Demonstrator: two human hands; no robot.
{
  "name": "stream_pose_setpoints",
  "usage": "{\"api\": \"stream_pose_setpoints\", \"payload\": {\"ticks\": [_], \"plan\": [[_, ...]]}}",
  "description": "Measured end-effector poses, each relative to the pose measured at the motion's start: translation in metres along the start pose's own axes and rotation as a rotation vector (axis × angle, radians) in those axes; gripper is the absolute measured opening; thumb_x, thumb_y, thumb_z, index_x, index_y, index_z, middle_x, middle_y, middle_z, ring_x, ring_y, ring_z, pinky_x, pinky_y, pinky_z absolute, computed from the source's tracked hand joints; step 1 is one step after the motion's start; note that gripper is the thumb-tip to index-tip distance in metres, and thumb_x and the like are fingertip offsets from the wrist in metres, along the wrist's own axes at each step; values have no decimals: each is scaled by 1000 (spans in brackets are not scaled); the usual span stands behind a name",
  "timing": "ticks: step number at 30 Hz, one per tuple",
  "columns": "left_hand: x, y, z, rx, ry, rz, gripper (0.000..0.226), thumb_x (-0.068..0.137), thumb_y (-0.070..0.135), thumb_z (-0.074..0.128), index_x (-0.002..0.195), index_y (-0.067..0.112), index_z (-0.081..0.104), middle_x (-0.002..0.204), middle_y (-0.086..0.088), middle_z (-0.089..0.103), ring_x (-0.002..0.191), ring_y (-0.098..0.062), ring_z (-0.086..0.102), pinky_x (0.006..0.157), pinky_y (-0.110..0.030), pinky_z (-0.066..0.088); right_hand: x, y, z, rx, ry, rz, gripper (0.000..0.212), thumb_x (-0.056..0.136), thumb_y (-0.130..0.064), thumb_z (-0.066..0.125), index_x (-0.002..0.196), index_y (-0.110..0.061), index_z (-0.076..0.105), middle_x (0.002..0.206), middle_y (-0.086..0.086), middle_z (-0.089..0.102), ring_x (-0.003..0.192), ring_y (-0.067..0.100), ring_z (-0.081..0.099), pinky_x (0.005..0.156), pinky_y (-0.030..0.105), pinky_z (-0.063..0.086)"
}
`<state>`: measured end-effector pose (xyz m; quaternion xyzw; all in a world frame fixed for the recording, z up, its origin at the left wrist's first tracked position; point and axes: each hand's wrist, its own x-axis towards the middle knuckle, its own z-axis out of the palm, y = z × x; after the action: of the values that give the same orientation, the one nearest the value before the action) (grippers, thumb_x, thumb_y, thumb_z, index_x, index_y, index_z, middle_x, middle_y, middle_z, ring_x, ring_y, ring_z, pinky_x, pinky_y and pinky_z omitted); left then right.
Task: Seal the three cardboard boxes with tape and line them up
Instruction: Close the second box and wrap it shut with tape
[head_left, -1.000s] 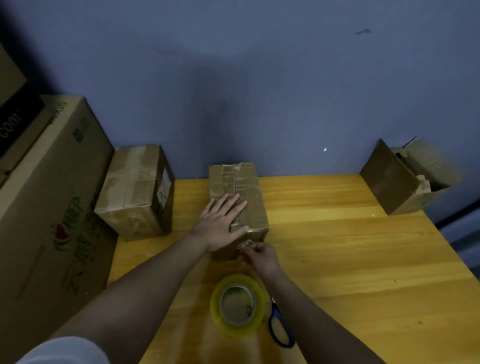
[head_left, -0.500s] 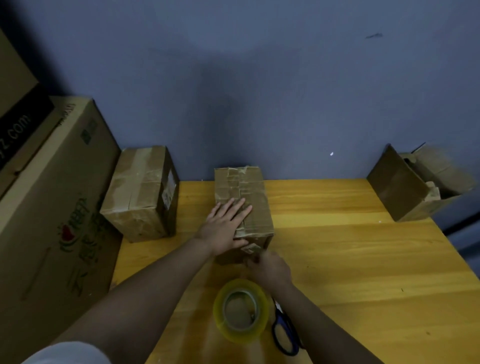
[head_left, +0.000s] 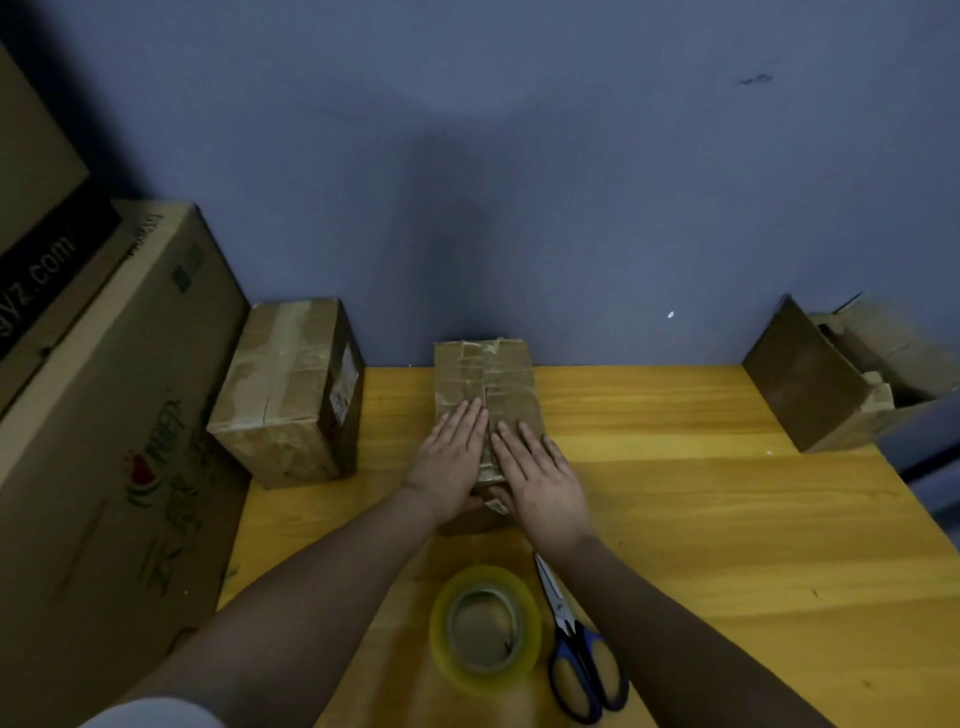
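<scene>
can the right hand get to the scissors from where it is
Probably yes. The right hand lies flat on the middle box, holding nothing, and the scissors lie uncovered on the table just beside that forearm, next to the tape roll.

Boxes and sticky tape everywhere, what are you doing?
A person is sealing cardboard boxes. Both hands, left and right, lie flat side by side on the middle box, pressing down on its taped top. The tape roll and scissors rest on the wooden table near the person. A closed box sits at the left edge, and an open box waits at the far right.
</scene>
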<state>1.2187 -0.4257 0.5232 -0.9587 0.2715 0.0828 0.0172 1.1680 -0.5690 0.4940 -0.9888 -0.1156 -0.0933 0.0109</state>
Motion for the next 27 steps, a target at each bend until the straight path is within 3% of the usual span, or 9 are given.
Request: {"api": "stream_pose_setpoints", "payload": {"ticks": [5,8,11,13,15,19,22,24,27], "plan": [[-5,7,-3,-84,-28,-65,112,82,45,66,149,5,-15,157,-11,-21,146,-24,-18,117,-34,-10,1,8,-3,-39,-40,-72,88,58,-40,88,134,-11,54,140,4,53,129,23,51,103,44,41],[-12,17,-7,-242,-80,-128,115,81,50,65,149,5,-17,155,-11,-26,144,-25,-22,118,-37,-10,5,26,-18,-105,-146,-177,90,65,-35,81,144,-16,43,151,-1,39,139,26,37,109,51,32],[-18,28,-14,-361,-167,-147,110,82,53,58,150,9,-16,156,-8,-25,144,-23,-22,120,-37,-5,14,39,-38,-94,-278,-171,68,93,-35,45,153,-29,14,161,-9,5,149,23,-5,119,54,2],[-20,33,-22,-415,-214,-140,103,85,51,54,150,9,-14,157,-8,-22,145,-23,-20,119,-37,-2,18,37,-45,-30,-310,-30,61,92,-45,15,153,-35,11,161,-14,1,148,18,-13,118,48,-11],[-23,38,-33,-500,-251,-118,95,89,45,51,151,8,-11,159,-8,-18,146,-23,-18,120,-36,-1,19,25,-46,51,-309,89,84,75,-57,-12,152,-36,13,160,-16,1,147,15,-16,117,46,-13],[-25,25,-47,-640,-330,-41,82,94,32,49,152,13,-5,161,-3,-8,148,-20,-5,120,-34,8,16,10,-42,109,-328,209,117,56,-79,-32,154,-28,5,160,-9,-10,145,15,-23,115,45,-17],[-20,1,-49,-653,-168,-46,69,97,25,46,153,18,6,160,-2,14,146,-20,16,119,-35,19,14,-4,-39,46,-344,188,112,61,-79,-16,153,-16,-6,159,3,-19,144,21,-26,115,48,-17],[-15,-14,-47,-391,-88,48,74,94,27,49,153,18,4,161,-1,4,147,-19,5,119,-33,8,13,-17,-36,3,-328,185,106,72,-81,0,152,-11,-9,158,6,-20,145,24,-22,116,48,-12],[-5,-30,-34,-88,-188,236,103,83,48,58,152,18,-13,158,2,-20,145,-14,-18,118,-32,-9,12,-29,-29,-3,-346,193,89,93,-67,21,151,-8,-12,158,8,-18,147,24,-15,120,43,-6]]}}
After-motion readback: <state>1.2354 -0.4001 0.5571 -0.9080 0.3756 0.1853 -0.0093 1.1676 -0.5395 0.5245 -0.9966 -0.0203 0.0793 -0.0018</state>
